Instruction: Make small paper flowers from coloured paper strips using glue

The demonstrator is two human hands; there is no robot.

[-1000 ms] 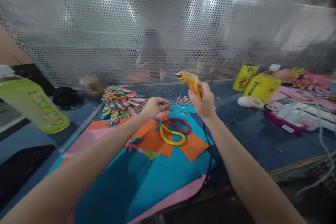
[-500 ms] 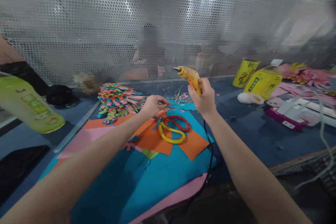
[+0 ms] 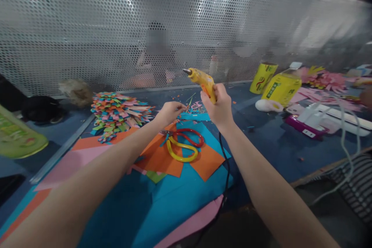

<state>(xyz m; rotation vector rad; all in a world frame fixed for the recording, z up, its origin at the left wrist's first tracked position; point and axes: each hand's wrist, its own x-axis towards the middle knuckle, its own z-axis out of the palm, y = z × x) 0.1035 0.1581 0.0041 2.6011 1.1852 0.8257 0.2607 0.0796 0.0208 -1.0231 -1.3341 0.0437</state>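
Observation:
A yellow hot glue gun [image 3: 203,81] is gripped in my right hand [image 3: 218,104], held above the table with its metal nozzle pointing left. My left hand [image 3: 171,111] is closed in a pinch over the paper scraps [image 3: 196,107]; whatever sits between its fingertips is too small to make out. Scissors [image 3: 183,151] with one red and one yellow handle lie below my left hand, on orange paper [image 3: 162,157] and blue paper [image 3: 186,190]. Left of that hand stands a layered bundle of fringed, multicoloured paper [image 3: 114,114].
A metal ruler-like strip [image 3: 62,151] lies at the left beside a green bottle [image 3: 20,135]. Toward the right stand a yellow can [image 3: 263,78], a bottle of yellow liquid [image 3: 283,87] and a purple-and-white device [image 3: 305,126]. A perforated metal screen [image 3: 116,27] rises behind; a person shows there.
The view has swung slightly right, so most things sit further left. My right hand still holds the glue gun, and the left hand keeps its pinch near the scraps.

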